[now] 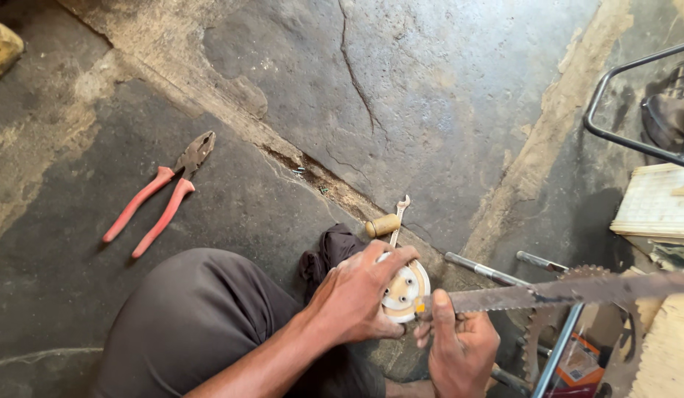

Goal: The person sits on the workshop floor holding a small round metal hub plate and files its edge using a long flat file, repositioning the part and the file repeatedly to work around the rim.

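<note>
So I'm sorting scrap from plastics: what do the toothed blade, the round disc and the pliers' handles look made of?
Toothed blade: bare steel, by its dull grey, rust-specked look. Round disc: probably plastic, matte cream with a worn tan ring. Pliers: dark metal head; handles seemingly in smooth red rubber or plastic sleeves.

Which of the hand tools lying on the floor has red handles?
The pliers, lying alone on the dark floor to the left of the knee. The small open-ended wrench beside the left hand is bare metal, with no coloured grip.
</note>
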A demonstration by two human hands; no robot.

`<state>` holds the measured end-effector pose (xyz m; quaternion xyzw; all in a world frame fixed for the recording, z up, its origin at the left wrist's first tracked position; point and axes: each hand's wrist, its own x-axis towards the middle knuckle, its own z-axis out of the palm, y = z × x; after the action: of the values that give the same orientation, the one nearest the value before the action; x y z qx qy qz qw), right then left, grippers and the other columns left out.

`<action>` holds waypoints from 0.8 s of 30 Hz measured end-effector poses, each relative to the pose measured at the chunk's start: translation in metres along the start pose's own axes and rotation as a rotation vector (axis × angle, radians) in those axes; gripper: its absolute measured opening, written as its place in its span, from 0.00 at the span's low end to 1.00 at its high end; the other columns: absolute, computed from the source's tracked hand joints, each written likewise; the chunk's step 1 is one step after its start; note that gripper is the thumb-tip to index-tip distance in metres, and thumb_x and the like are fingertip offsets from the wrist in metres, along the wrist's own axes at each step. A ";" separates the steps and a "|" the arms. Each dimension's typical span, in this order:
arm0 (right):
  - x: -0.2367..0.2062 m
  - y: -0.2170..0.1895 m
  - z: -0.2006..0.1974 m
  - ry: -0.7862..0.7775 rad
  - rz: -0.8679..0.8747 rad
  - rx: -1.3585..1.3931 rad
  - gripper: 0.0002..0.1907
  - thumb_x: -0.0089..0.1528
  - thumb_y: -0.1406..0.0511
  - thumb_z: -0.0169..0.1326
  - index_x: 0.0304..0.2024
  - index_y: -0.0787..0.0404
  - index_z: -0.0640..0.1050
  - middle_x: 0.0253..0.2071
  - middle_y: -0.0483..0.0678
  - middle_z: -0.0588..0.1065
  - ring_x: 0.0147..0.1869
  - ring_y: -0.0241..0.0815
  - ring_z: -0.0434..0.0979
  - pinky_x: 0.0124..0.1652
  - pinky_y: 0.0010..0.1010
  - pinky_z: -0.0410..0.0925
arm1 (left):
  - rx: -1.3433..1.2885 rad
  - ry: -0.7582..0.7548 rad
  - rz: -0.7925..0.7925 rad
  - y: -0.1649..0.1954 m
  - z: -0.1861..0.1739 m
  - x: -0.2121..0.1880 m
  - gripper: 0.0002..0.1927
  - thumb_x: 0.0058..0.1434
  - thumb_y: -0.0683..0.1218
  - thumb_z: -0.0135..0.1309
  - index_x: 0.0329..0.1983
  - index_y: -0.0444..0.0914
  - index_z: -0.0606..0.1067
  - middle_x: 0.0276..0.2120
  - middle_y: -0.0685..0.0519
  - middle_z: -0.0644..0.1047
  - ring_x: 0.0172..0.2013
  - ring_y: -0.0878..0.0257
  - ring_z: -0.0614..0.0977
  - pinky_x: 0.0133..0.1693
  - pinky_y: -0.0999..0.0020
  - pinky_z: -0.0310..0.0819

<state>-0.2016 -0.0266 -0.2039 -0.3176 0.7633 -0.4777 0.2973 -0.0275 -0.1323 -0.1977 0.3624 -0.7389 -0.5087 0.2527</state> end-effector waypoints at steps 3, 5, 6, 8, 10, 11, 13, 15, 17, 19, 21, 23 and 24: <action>-0.010 -0.008 0.006 0.053 -0.042 -0.092 0.15 0.67 0.63 0.56 0.32 0.70 0.75 0.20 0.49 0.75 0.19 0.35 0.72 0.20 0.26 0.64 | 0.009 0.010 -0.048 0.003 -0.002 -0.006 0.46 0.38 0.52 0.71 0.64 0.47 0.68 0.51 0.43 0.73 0.48 0.40 0.80 0.46 0.49 0.77; -0.017 -0.013 0.008 0.037 -0.049 -0.151 0.16 0.67 0.61 0.55 0.30 0.68 0.77 0.20 0.48 0.75 0.19 0.34 0.70 0.20 0.26 0.61 | -0.005 0.024 -0.063 0.006 -0.004 -0.011 0.47 0.38 0.54 0.72 0.64 0.47 0.68 0.51 0.43 0.73 0.47 0.39 0.80 0.46 0.49 0.77; -0.020 -0.016 0.008 0.003 -0.105 -0.226 0.16 0.66 0.61 0.56 0.30 0.67 0.78 0.19 0.47 0.75 0.19 0.33 0.72 0.20 0.26 0.63 | -0.009 0.034 -0.068 0.007 -0.005 -0.012 0.47 0.39 0.55 0.72 0.65 0.48 0.68 0.52 0.42 0.73 0.47 0.39 0.81 0.46 0.48 0.78; -0.024 -0.020 0.008 -0.065 -0.226 -0.372 0.15 0.64 0.59 0.56 0.30 0.65 0.79 0.17 0.46 0.77 0.19 0.32 0.75 0.22 0.24 0.66 | -0.003 0.018 -0.099 0.008 -0.007 -0.013 0.47 0.40 0.58 0.73 0.66 0.48 0.67 0.51 0.42 0.72 0.45 0.39 0.81 0.46 0.48 0.78; -0.024 -0.022 0.011 0.112 -0.180 -0.440 0.17 0.67 0.60 0.56 0.30 0.66 0.78 0.18 0.48 0.76 0.20 0.34 0.75 0.24 0.26 0.66 | 0.012 0.022 -0.104 0.008 -0.009 -0.016 0.49 0.39 0.57 0.73 0.66 0.48 0.67 0.51 0.41 0.72 0.45 0.38 0.81 0.46 0.48 0.78; -0.023 -0.022 0.012 0.200 -0.149 -0.483 0.18 0.69 0.60 0.55 0.29 0.67 0.78 0.18 0.49 0.75 0.21 0.35 0.75 0.25 0.27 0.66 | 0.016 0.030 -0.091 0.007 -0.009 -0.018 0.50 0.37 0.56 0.73 0.66 0.47 0.67 0.50 0.41 0.72 0.44 0.37 0.81 0.45 0.47 0.78; -0.027 -0.021 0.015 0.164 -0.163 -0.246 0.16 0.68 0.61 0.55 0.31 0.68 0.76 0.20 0.48 0.74 0.21 0.34 0.72 0.23 0.28 0.64 | 0.009 0.040 -0.082 0.006 -0.008 -0.022 0.51 0.35 0.54 0.73 0.65 0.46 0.67 0.50 0.41 0.72 0.44 0.37 0.80 0.45 0.47 0.78; -0.026 -0.020 0.018 0.170 -0.235 -0.200 0.15 0.69 0.62 0.55 0.32 0.68 0.75 0.21 0.47 0.74 0.21 0.33 0.72 0.22 0.28 0.64 | -0.010 0.056 -0.081 0.002 -0.008 -0.021 0.51 0.34 0.54 0.73 0.65 0.46 0.67 0.50 0.42 0.72 0.44 0.37 0.80 0.44 0.47 0.78; -0.026 -0.019 0.019 0.188 -0.332 -0.369 0.15 0.69 0.62 0.55 0.32 0.67 0.76 0.20 0.46 0.75 0.22 0.33 0.74 0.24 0.27 0.66 | 0.024 0.081 -0.054 0.000 -0.004 -0.022 0.50 0.36 0.54 0.72 0.66 0.46 0.66 0.48 0.42 0.71 0.44 0.38 0.80 0.44 0.46 0.77; -0.025 -0.017 0.020 0.130 -0.307 -0.320 0.15 0.69 0.62 0.54 0.32 0.67 0.76 0.20 0.46 0.75 0.22 0.33 0.74 0.24 0.27 0.66 | 0.042 0.074 -0.045 -0.001 -0.001 -0.025 0.50 0.37 0.54 0.72 0.67 0.48 0.67 0.47 0.41 0.71 0.44 0.38 0.80 0.43 0.46 0.77; -0.023 -0.016 0.021 0.099 -0.296 -0.247 0.15 0.69 0.62 0.54 0.32 0.67 0.76 0.21 0.46 0.75 0.23 0.32 0.74 0.24 0.27 0.66 | 0.051 0.068 -0.036 -0.003 0.001 -0.024 0.49 0.38 0.55 0.72 0.67 0.52 0.68 0.47 0.41 0.70 0.44 0.38 0.80 0.42 0.46 0.78; -0.022 -0.015 0.021 0.072 -0.275 -0.164 0.15 0.69 0.61 0.54 0.33 0.66 0.76 0.22 0.46 0.76 0.24 0.33 0.74 0.25 0.27 0.67 | 0.044 0.109 -0.002 -0.003 0.002 -0.024 0.48 0.38 0.56 0.72 0.66 0.52 0.69 0.46 0.41 0.70 0.43 0.38 0.80 0.41 0.45 0.78; -0.023 -0.015 0.020 0.090 -0.310 -0.267 0.15 0.69 0.61 0.54 0.32 0.66 0.77 0.22 0.47 0.77 0.24 0.34 0.76 0.26 0.28 0.68 | 0.041 0.126 0.013 -0.003 0.002 -0.025 0.47 0.39 0.57 0.73 0.65 0.52 0.69 0.46 0.41 0.70 0.43 0.38 0.80 0.41 0.45 0.78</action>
<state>-0.1692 -0.0252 -0.1939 -0.4461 0.7743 -0.4261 0.1412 -0.0129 -0.1123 -0.2018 0.3938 -0.7341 -0.4682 0.2947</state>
